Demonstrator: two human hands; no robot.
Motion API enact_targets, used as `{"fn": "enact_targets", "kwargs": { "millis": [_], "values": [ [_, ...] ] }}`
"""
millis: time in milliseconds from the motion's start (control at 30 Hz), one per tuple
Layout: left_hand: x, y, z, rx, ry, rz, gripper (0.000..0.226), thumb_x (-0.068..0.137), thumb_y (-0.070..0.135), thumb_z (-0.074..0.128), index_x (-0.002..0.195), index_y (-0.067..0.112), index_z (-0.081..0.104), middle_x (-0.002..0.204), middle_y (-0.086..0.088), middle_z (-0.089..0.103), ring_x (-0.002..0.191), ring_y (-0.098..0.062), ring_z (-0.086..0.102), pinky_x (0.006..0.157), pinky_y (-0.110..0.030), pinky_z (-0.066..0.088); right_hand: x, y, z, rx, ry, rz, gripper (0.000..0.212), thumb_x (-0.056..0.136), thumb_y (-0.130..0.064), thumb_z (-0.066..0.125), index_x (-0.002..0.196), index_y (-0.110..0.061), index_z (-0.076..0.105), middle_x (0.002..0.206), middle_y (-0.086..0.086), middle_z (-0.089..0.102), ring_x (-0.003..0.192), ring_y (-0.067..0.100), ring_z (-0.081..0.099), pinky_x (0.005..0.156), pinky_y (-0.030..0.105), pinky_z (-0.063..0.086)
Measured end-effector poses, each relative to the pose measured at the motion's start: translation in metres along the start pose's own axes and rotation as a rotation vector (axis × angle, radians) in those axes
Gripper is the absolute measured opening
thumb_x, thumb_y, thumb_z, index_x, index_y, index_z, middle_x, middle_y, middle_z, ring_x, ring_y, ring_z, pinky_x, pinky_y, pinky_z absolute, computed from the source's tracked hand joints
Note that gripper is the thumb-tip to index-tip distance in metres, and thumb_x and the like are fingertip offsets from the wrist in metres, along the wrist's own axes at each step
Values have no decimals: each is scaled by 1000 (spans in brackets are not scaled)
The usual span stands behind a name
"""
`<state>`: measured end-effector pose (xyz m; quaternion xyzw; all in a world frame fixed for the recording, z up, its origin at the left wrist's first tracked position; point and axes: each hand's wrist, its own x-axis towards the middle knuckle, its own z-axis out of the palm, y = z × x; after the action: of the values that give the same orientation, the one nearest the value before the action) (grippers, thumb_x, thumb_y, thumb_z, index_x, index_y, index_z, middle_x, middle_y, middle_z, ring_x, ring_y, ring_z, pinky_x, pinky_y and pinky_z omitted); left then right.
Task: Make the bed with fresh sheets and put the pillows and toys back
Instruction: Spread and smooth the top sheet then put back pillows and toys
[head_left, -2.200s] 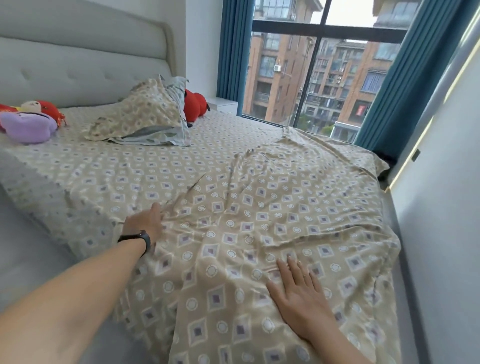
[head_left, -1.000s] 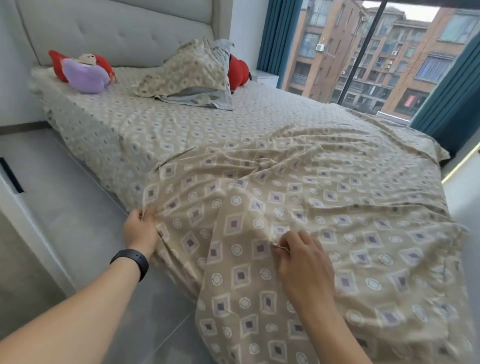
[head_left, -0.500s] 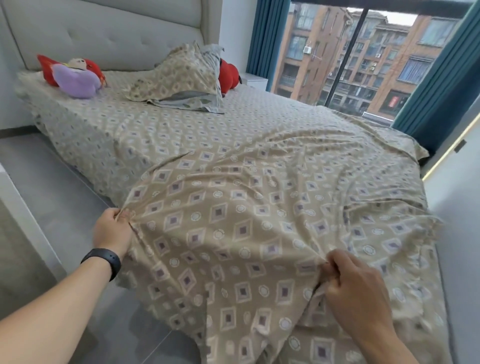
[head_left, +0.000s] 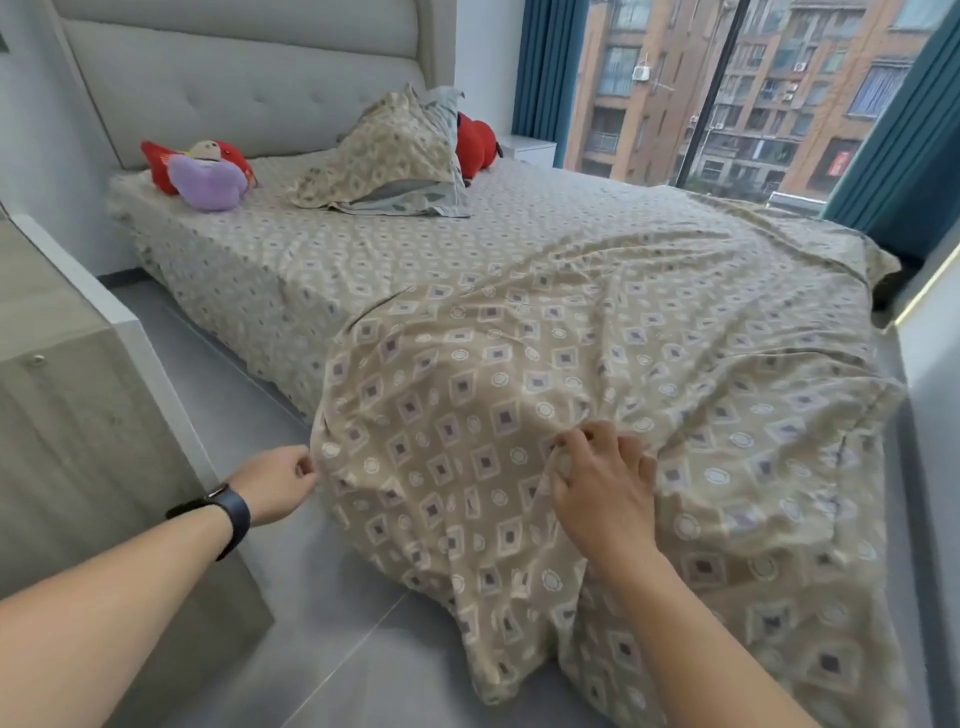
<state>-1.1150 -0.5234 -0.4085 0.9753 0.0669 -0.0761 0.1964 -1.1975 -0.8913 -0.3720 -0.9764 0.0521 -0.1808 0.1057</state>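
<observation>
A beige patterned cover sheet (head_left: 623, 374) lies rumpled over the foot half of the bed and hangs off the near corner. My left hand (head_left: 278, 483), with a black watch on the wrist, pinches the sheet's left edge. My right hand (head_left: 602, 483) grips a fold of the same sheet near the bed's foot. The fitted sheet (head_left: 311, 260) covers the mattress. A pillow (head_left: 384, 156) in a matching case leans near the headboard. A purple and red plush toy (head_left: 205, 176) lies at the head left; a red plush toy (head_left: 475, 140) sits behind the pillow.
A grey padded headboard (head_left: 234, 67) stands at the back. A light wood cabinet (head_left: 62, 415) stands close on my left, with a strip of grey floor (head_left: 291, 597) between it and the bed. A big window with teal curtains (head_left: 904, 130) runs along the far side.
Both hands went from pressing flat on the sheet to gripping it. They have drawn the sheet toward the foot and left corner, and my view has backed away from the bed.
</observation>
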Motion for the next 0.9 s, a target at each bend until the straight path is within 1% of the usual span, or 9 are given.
{"fn": "enact_targets", "kwargs": {
  "millis": [100, 167, 267, 400, 467, 600, 700, 767, 900],
  "values": [
    [30, 17, 1, -232, -36, 23, 13, 95, 28, 61, 91, 16, 66, 98, -8, 69, 92, -31, 64, 78, -34, 50, 10, 12, 9, -52, 79, -38, 18, 96, -35, 56, 113, -30, 55, 115, -5, 56, 108, 24, 49, 93, 42, 39],
    [55, 31, 14, -429, 3, -21, 18, 95, 26, 62, 108, 14, 65, 110, -9, 66, 98, -30, 62, 84, -35, 51, 18, 15, 8, -52, 110, -46, 17, 95, -38, 55, 107, -26, 60, 107, -3, 61, 101, 26, 54, 87, 43, 43],
    [82, 61, 21, -648, 128, -44, 43, 93, 28, 65, 132, 15, 51, 132, -9, 54, 104, -27, 57, 86, -37, 49, 25, 6, 8, -29, 106, -25, 13, 96, -36, 59, 99, -25, 63, 100, -5, 63, 96, 24, 56, 85, 41, 44],
    [102, 82, 38, -762, 232, -97, 67, 88, 42, 67, 142, 23, 34, 145, -9, 33, 106, -33, 53, 91, -42, 48, 33, 8, 11, -83, 163, -62, 10, 94, -29, 62, 86, -24, 61, 85, -9, 61, 82, 20, 57, 79, 39, 43],
    [112, 84, 58, -851, 144, -79, 80, 82, 56, 70, 144, 21, 33, 144, -8, 43, 115, -32, 54, 99, -45, 47, 37, 9, 14, -99, 183, -85, 12, 94, -27, 61, 83, -25, 59, 81, -11, 59, 78, 19, 57, 76, 38, 40],
    [123, 102, 80, -1233, -89, -108, 107, 59, 87, 68, 136, 16, 48, 125, -4, 65, 106, -26, 67, 92, -48, 57, 31, 6, 10, -40, 126, -76, 15, 97, -32, 48, 83, -28, 52, 79, -14, 53, 70, 12, 49, 71, 33, 40],
    [125, 121, 76, -1351, -126, -88, 75, 78, 76, 63, 116, 12, 63, 104, -10, 75, 93, -34, 72, 85, -51, 59, 23, 8, 3, 42, 32, -40, 18, 101, -36, 44, 83, -33, 42, 81, -17, 48, 66, 6, 44, 64, 25, 33],
    [124, 126, 74, -1420, -126, -59, 53, 91, 63, 59, 106, 13, 67, 89, -9, 75, 77, -31, 69, 73, -43, 60, 18, 10, 4, 126, -42, -47, 22, 103, -36, 45, 81, -36, 40, 82, -18, 48, 69, 4, 47, 63, 22, 34],
    [116, 140, 56, -1495, -100, -52, 23, 103, 27, 51, 83, 17, 55, 62, 1, 47, 48, -12, 41, 48, -26, 38, 15, 18, -4, 208, -77, -98, 20, 102, -36, 50, 83, -34, 47, 84, -20, 50, 73, 2, 50, 66, 22, 40]
  ]
}}
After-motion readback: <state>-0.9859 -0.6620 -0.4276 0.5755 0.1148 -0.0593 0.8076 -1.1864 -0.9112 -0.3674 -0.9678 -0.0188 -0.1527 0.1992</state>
